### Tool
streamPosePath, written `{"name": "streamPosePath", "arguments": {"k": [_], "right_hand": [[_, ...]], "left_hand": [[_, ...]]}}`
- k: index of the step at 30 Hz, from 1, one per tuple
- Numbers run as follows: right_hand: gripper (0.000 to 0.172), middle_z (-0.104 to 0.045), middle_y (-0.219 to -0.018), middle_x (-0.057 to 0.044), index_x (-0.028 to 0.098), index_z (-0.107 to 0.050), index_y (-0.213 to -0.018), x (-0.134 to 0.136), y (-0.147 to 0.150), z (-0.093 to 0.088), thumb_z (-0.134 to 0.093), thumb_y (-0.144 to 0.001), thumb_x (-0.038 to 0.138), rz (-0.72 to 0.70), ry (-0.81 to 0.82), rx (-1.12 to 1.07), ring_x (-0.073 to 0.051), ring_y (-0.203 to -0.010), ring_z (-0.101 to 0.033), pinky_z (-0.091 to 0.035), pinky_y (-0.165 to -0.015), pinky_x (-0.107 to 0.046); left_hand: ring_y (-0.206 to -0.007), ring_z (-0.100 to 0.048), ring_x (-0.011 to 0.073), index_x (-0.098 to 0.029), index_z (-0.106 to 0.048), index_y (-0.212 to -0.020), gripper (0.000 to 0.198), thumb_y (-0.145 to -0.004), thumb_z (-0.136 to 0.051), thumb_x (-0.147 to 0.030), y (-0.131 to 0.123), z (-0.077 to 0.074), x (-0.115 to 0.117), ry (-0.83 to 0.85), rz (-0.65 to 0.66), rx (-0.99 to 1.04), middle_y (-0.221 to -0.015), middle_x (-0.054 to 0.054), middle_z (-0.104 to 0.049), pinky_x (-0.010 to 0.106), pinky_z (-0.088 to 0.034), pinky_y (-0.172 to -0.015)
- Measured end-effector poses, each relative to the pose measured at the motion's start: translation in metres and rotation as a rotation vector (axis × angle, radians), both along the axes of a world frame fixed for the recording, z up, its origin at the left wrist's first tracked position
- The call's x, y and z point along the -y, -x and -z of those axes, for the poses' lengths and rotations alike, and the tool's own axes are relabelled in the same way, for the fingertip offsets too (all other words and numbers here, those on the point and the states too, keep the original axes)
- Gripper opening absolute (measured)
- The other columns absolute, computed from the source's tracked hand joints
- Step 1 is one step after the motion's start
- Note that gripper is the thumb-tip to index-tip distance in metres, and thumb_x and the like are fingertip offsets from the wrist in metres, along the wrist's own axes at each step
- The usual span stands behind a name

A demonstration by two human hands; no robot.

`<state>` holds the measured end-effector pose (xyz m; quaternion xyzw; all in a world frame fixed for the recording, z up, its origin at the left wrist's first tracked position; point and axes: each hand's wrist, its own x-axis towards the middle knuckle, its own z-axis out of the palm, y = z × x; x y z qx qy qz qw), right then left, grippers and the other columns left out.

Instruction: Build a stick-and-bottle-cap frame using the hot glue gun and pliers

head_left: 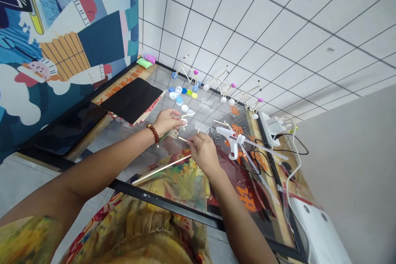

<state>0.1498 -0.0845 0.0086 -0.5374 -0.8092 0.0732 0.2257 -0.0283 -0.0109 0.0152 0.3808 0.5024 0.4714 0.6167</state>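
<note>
Above the glass tabletop, my left hand is closed, pinching a small white cap with short pale sticks at it. How the sticks join the cap is too small to tell. My right hand is closed on a short wooden stick, whose free end points left, below the cap. A long wooden stick lies on the glass between my forearms. Just beyond my left hand rests another white cap. To the right of my right hand stands a white glue gun.
Several coloured bottle caps lie farther back. Three stick-and-cap models stand along the tiled wall. Black sheets are stacked at left. Loose sticks lie near the glue gun. Cables and a power strip run along the right edge.
</note>
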Motion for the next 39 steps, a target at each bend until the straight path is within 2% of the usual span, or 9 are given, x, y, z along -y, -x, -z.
{"name": "streamPosePath", "arguments": {"k": [5,9,13,17,20,25,28,32,39], "right_hand": [[0.016,-0.060,-0.074,0.000,0.021,-0.058,-0.085,-0.001,-0.008,-0.001,-0.057,-0.087,0.036,0.095,0.304,-0.767,-0.014,-0.065,-0.053,-0.045,-0.062,-0.027],[0.033,-0.061,-0.077,0.003,0.022,-0.058,-0.100,-0.001,-0.010,-0.010,-0.072,-0.075,0.037,0.096,0.505,-1.168,-0.010,-0.061,-0.055,-0.048,-0.058,-0.025],[0.048,-0.062,-0.078,0.004,0.025,-0.058,-0.111,0.000,-0.011,-0.013,-0.078,-0.069,0.034,0.091,0.607,-1.288,-0.011,-0.064,-0.062,-0.054,-0.061,-0.026],[0.030,-0.067,-0.082,0.001,0.023,-0.061,-0.089,0.000,-0.013,-0.010,-0.081,-0.068,0.033,0.070,0.553,-1.331,-0.013,-0.076,-0.065,-0.056,-0.070,-0.027],[0.021,-0.068,-0.086,0.002,0.022,-0.062,-0.077,-0.002,-0.014,-0.010,-0.081,-0.069,0.027,0.029,0.497,-1.411,-0.009,-0.073,-0.061,-0.052,-0.066,-0.019],[0.023,-0.065,-0.072,0.005,0.022,-0.062,-0.075,-0.002,-0.018,-0.014,-0.083,-0.065,0.022,0.067,0.682,-1.583,-0.008,-0.062,-0.059,-0.052,-0.055,-0.017],[0.027,-0.067,-0.072,0.004,0.022,-0.061,-0.076,0.000,-0.018,-0.013,-0.085,-0.063,0.023,0.081,0.722,-1.538,-0.008,-0.060,-0.062,-0.054,-0.056,-0.018],[0.028,-0.071,-0.075,0.002,0.021,-0.060,-0.077,0.002,-0.012,-0.005,-0.084,-0.064,0.028,0.067,0.553,-1.292,-0.011,-0.064,-0.067,-0.056,-0.063,-0.024],[0.006,-0.071,-0.075,-0.001,0.021,-0.066,-0.087,0.004,-0.011,0.004,-0.065,-0.081,0.023,-0.040,0.247,-0.563,-0.016,-0.066,-0.066,-0.051,-0.064,-0.028]], "left_hand": [[-0.062,-0.065,0.0147,-0.012,-0.059,-0.086,0.049,-0.049,-0.092,-0.012,0.002,-0.003,0.001,0.014,0.008,0.062,-0.070,0.004,-0.067,0.027,-0.052,-0.059],[-0.064,-0.066,0.0153,-0.012,-0.059,-0.086,0.049,-0.049,-0.092,-0.012,0.002,-0.005,0.002,0.024,0.012,0.031,-0.074,0.005,-0.068,0.028,-0.053,-0.062],[-0.066,-0.066,0.0150,-0.012,-0.060,-0.089,0.050,-0.050,-0.092,-0.013,0.001,-0.003,0.001,0.005,0.024,0.001,-0.076,0.006,-0.068,0.028,-0.053,-0.063],[-0.065,-0.066,0.0139,-0.011,-0.060,-0.089,0.050,-0.051,-0.091,-0.012,0.001,-0.003,0.001,0.006,0.022,-0.016,-0.076,0.005,-0.068,0.026,-0.053,-0.061],[-0.066,-0.067,0.0139,-0.011,-0.059,-0.090,0.048,-0.053,-0.090,-0.010,0.002,-0.005,0.001,0.014,0.024,-0.011,-0.076,0.005,-0.068,0.025,-0.053,-0.060],[-0.066,-0.067,0.0131,-0.010,-0.059,-0.092,0.043,-0.059,-0.086,-0.008,0.002,-0.003,0.001,0.005,0.034,-0.008,-0.078,0.006,-0.069,0.024,-0.054,-0.060],[-0.065,-0.066,0.0129,-0.010,-0.059,-0.092,0.044,-0.058,-0.087,-0.009,0.002,-0.002,0.001,-0.004,0.040,-0.005,-0.078,0.005,-0.068,0.024,-0.054,-0.060],[-0.066,-0.067,0.0133,-0.010,-0.058,-0.092,0.050,-0.054,-0.090,-0.010,0.002,-0.003,0.001,0.007,0.034,0.000,-0.077,0.005,-0.068,0.024,-0.054,-0.060],[-0.059,-0.064,0.0099,-0.011,-0.057,-0.097,0.054,-0.054,-0.089,-0.008,0.003,-0.001,-0.002,0.011,0.045,-0.032,-0.078,0.002,-0.066,0.024,-0.053,-0.060]]}}
